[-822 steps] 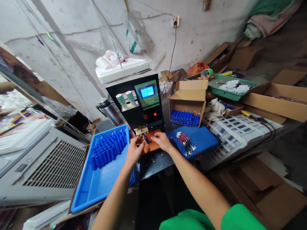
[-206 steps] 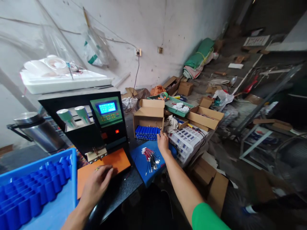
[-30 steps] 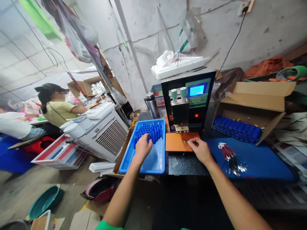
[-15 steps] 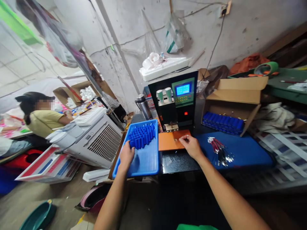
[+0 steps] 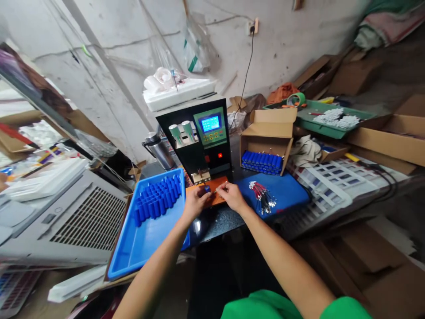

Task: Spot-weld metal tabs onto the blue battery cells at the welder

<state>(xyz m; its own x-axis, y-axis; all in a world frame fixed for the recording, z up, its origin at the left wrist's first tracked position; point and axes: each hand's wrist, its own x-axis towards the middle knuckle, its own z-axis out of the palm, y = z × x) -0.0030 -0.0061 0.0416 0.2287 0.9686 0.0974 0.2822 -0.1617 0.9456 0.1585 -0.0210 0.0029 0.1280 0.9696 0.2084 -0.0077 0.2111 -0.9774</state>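
Shifted from the left tray (image 5: 149, 243), the left hand (image 5: 195, 204) now pinches a blue cylinder (image 5: 207, 188) at the orange block (image 5: 216, 181), the right hand (image 5: 232, 197) pinched beside it, contents unclear, work seemingly partway: upright cylinders (image 5: 156, 198) in the tray, lying cylinders (image 5: 262, 163) boxed far right.
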